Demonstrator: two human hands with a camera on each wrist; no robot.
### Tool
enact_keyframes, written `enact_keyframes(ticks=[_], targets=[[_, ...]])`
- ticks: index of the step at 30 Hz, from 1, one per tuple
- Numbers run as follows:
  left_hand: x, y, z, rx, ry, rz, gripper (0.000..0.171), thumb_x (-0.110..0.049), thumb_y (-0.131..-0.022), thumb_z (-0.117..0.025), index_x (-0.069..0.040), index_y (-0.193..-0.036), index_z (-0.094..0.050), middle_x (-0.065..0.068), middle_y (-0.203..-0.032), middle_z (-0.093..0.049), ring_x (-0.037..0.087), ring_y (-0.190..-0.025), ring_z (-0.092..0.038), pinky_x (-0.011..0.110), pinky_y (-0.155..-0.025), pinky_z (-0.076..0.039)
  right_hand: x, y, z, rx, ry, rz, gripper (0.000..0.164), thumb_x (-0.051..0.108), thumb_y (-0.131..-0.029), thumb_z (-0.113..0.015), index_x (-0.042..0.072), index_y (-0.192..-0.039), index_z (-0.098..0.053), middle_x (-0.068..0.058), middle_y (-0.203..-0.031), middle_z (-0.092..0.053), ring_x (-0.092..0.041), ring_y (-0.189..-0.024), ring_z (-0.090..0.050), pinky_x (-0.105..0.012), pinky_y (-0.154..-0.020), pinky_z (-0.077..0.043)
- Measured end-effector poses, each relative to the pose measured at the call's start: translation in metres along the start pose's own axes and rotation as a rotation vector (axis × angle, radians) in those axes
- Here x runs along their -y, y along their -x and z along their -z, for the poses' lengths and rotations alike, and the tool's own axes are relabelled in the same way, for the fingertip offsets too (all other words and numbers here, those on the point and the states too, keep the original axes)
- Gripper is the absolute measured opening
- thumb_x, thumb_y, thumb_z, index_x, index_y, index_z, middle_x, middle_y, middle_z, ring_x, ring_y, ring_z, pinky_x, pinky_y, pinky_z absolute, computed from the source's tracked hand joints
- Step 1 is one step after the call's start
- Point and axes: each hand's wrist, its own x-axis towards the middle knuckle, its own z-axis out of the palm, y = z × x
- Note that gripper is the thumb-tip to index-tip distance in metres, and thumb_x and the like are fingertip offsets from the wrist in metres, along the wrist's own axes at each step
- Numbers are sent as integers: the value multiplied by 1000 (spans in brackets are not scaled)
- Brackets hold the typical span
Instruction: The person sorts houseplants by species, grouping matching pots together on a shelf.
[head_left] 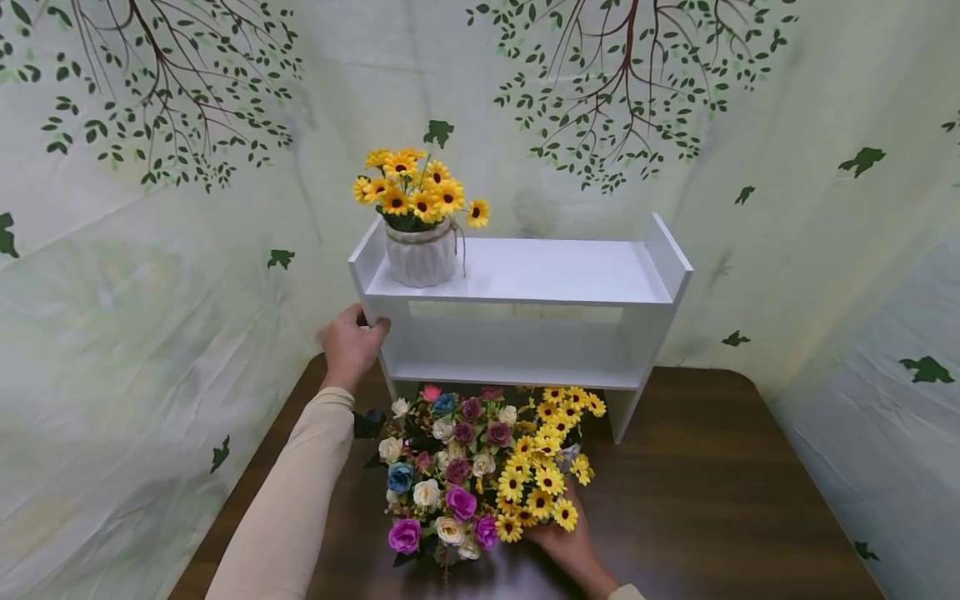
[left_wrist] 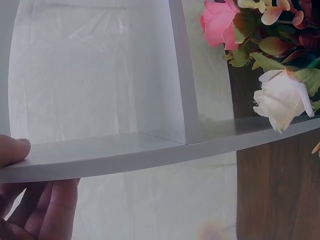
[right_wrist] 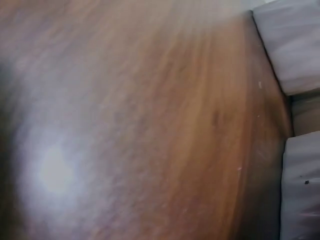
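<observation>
A white two-tier shelf [head_left: 525,342] stands on the dark wooden table. My left hand [head_left: 350,346] grips its left side panel [left_wrist: 125,159], the thumb on one face and the fingers on the other. My right hand [head_left: 564,537] reaches in under a bunch of yellow daisies [head_left: 538,492] in front of the shelf; the blooms hide its fingers, and I cannot tell whether they hold anything. Just left of these daisies are mixed artificial roses [head_left: 450,492] in purple, cream and blue. In the left wrist view, a white rose [left_wrist: 282,102] and a pink rose [left_wrist: 218,24] show near the panel.
A ribbed white pot [head_left: 422,257] of yellow sunflowers [head_left: 420,192] sits at the left end of the upper tier. Behind the shelf hangs a leaf-patterned cloth [head_left: 390,92]. The wooden table [head_left: 720,500] extends right of the flowers; its blurred surface fills most of the right wrist view.
</observation>
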Motion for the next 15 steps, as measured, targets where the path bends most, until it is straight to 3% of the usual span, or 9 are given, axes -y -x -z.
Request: enact_keyframes(ticks=[1, 2, 4, 7, 11, 12, 15], targets=[[0, 0, 0, 1, 3, 2, 31, -18, -87, -63, 4, -109, -69, 25, -108, -73, 41, -97, -69, 52, -94, -44, 0, 0, 0, 0, 56, 24, 74, -9, -80, -72, 16, -144, -42, 24, -129, -57, 7, -116, -56, -20, -94, -50], [0, 0, 1, 3, 4, 1, 32, -18, -87, -63, 4, -109, -69, 25, -108, -73, 42, -98, -68, 54, -98, -41, 0, 0, -1, -41, 216, 68, 85, -13, -71, -76, 9, -144, -40, 24, -129, -56, 9, -115, -55, -19, -93, -50], [0, 0, 1, 9, 7, 6, 32, -19, -88, -63, 4, -110, -69, 26, -109, -72, 42, -100, -68, 56, -102, -34, 0, 1, -2, -74, 385, 103, 88, -10, -66, -81, -2, -142, -38, 20, -129, -56, 10, -114, -55, -19, -92, -51], [0, -1, 1, 22, 3, 13, 33, -20, -88, -63, 4, -110, -68, 26, -110, -72, 43, -102, -67, 57, -105, -28, 1, 2, -3, -112, 450, 61, 90, -8, -63, -84, -4, -141, -40, 8, -128, -60, 9, -112, -56, -22, -91, -52], [0, -2, 0, 27, -1, 11, 33, -20, -88, -63, 4, -111, -68, 26, -110, -72, 43, -102, -66, 58, -104, -27, 6, 2, -2, -195, 513, -53, 89, 1, -61, -89, 3, -140, -46, -5, -126, -63, 6, -109, -57, -24, -92, -51], [0, -2, 0, 27, -1, 10, 33, -20, -88, -63, 4, -111, -68, 26, -110, -72, 43, -102, -66, 58, -104, -27, 9, 2, -2, -212, 529, -68, 89, 3, -60, -90, 5, -139, -48, -5, -125, -64, 5, -108, -58, -24, -92, -51], [0, -1, 0, 24, -1, 8, 33, -20, -88, -63, 4, -110, -68, 26, -109, -72, 43, -102, -66, 58, -103, -27, 16, 6, 5, -236, 545, -42, 86, 2, -59, -90, 3, -136, -52, 10, -124, -63, 6, -108, -58, -22, -91, -50]])
